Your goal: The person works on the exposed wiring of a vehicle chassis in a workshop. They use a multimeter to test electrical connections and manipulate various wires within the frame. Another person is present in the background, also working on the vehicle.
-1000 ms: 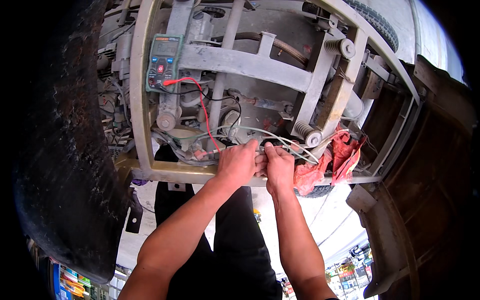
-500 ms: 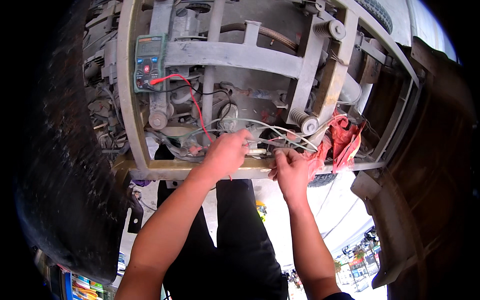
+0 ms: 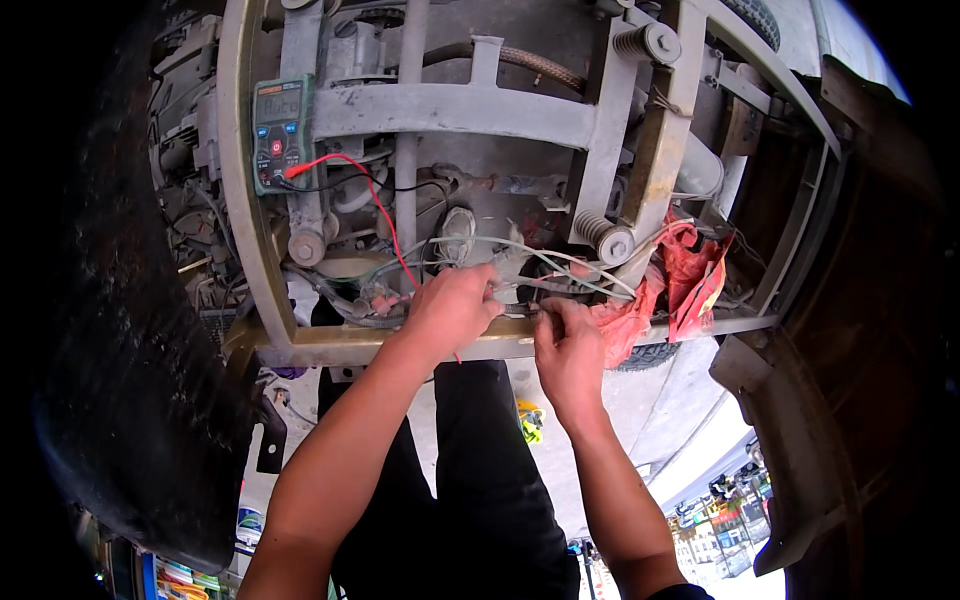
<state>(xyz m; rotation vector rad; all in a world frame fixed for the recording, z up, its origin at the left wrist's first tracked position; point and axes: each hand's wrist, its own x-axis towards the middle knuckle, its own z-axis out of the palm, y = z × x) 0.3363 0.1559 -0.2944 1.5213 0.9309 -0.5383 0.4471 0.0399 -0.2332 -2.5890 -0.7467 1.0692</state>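
- The green and grey meter point(image 3: 284, 152) has a short row of big dark letters on its screen point(image 3: 279, 106).
- Over the screen, an orange label point(image 3: 271, 89) has tiny print.
- The red button point(image 3: 276, 147) has a little white sign.
- The blue buttons point(image 3: 264, 132) have white marks, too small to read.

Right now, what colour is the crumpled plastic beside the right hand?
The crumpled plastic is red with some yellow, best seen in the head view.
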